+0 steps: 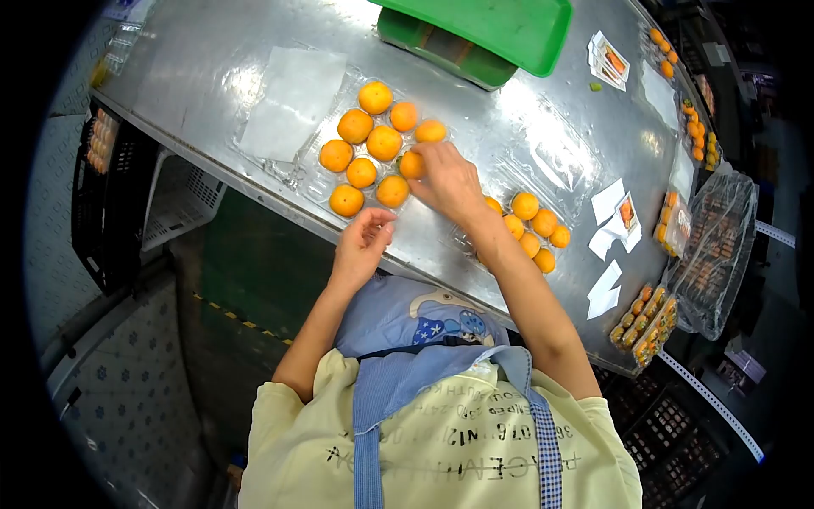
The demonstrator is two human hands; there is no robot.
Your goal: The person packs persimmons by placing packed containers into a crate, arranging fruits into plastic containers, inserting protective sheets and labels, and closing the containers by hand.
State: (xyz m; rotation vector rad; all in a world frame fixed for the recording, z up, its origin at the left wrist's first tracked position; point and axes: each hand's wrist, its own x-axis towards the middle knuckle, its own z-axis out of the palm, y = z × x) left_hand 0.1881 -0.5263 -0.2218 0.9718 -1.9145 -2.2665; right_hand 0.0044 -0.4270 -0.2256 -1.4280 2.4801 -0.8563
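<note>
1. Bright orange is being shown by the mandarins (pixel 383 143).
2. Vivid green is being displayed by the plastic tray (pixel 509 30).
3. Silvery grey is being shown by the metal tabletop (pixel 199 81).
4. The pale yellow T-shirt (pixel 314 441) is being patterned by dark lettering.
5. The blue apron (pixel 394 382) is being flanked by a striped strap (pixel 367 458) and a checked strap (pixel 549 450).
6. The light-blue fabric (pixel 373 314) is being decorated by a cartoon print with stars.
7. The dark green floor (pixel 246 254) is being crossed by yellow-and-black striped tape (pixel 242 321).

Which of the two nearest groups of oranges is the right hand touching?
The left group: the right hand's fingers are on its edge orange; the forearm only passes over the right group.
</note>
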